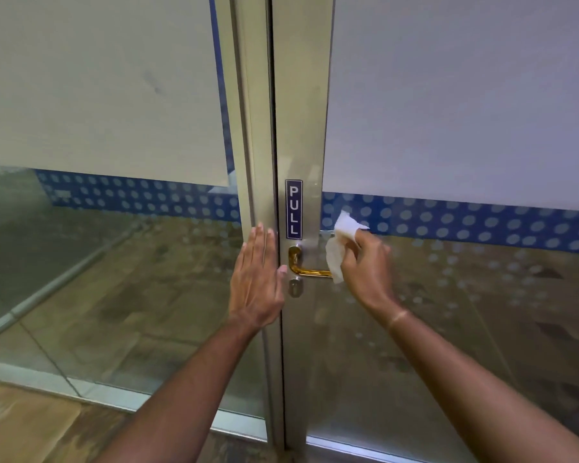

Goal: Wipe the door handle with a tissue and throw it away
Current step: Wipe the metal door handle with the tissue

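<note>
Two bare forearms reach up from the bottom edge, cut off below the elbows. On the right wrist sits a thin band. Of the hands, the left hand is open and flat, fingers together, pressed against the metal door frame just left of the lock. The right hand is closed around a white tissue, which is bunched over the outer end of the door handle, hiding that end; only the gold-coloured lever's inner stretch and its round base show. Just below the base sits a small silver keyhole plate. Above the handle, a narrow blue sticker on the door's stile reads "PULL" in white letters, stacked vertically. Both glass panels carry frosted film above and a blue band of pale dots at handle height. Through the clear lower glass, the brownish floor is murky with reflections and hard to make out.
</note>
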Demonstrator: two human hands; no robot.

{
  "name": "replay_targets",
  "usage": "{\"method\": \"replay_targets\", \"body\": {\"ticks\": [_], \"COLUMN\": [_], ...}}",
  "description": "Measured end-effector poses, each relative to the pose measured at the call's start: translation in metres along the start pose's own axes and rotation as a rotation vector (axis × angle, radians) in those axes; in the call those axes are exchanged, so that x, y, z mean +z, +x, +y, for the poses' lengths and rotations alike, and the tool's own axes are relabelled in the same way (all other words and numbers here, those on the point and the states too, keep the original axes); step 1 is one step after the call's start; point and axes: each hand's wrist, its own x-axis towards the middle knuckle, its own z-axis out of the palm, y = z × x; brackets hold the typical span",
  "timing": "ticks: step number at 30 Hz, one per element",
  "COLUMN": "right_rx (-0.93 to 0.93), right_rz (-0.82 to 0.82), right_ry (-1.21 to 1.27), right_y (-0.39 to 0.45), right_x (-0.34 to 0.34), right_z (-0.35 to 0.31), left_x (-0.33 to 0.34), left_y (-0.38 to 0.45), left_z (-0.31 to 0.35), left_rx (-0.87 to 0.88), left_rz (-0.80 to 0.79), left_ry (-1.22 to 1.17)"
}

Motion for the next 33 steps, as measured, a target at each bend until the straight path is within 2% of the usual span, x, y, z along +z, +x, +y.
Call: {"method": "replay_targets", "body": {"ticks": [5, 8, 11, 16, 22, 29, 33], "right_rx": [-0.199, -0.265, -0.280, -0.231, -0.220, -0.123, -0.117], "right_rz": [-0.054, -0.178, -0.280, -0.398, -0.397, -0.367, -0.308], "right_ry": [-0.142, -0.256, -0.403, -0.478, -0.487, -0.398, -0.555], "right_y": [0.024, 0.028, 0.028, 0.024, 0.018, 0.020, 0.021], "right_x": [0.026, 0.053, 0.076, 0.100, 0.117, 0.120, 0.129], "right_z": [-0.008, -0.007, -0.002, -0.004, -0.008, -0.013, -0.020], "left_x": [0.020, 0.030, 0.037, 0.051, 0.066, 0.082, 0.085], "left_y": [0.022, 0.034, 0.043, 0.052, 0.063, 0.070, 0.075], "left_z": [-0.020, -0.029, -0.037, -0.052, -0.063, -0.067, -0.070], "left_rx": [0.040, 0.061, 0.098, 0.169, 0.262, 0.258, 0.273], "left_rz": [0.009, 0.027, 0.050, 0.049, 0.170, 0.187, 0.192], "left_ry": [-0.022, -0.036, -0.045, -0.029, -0.081, -0.018, -0.032]}}
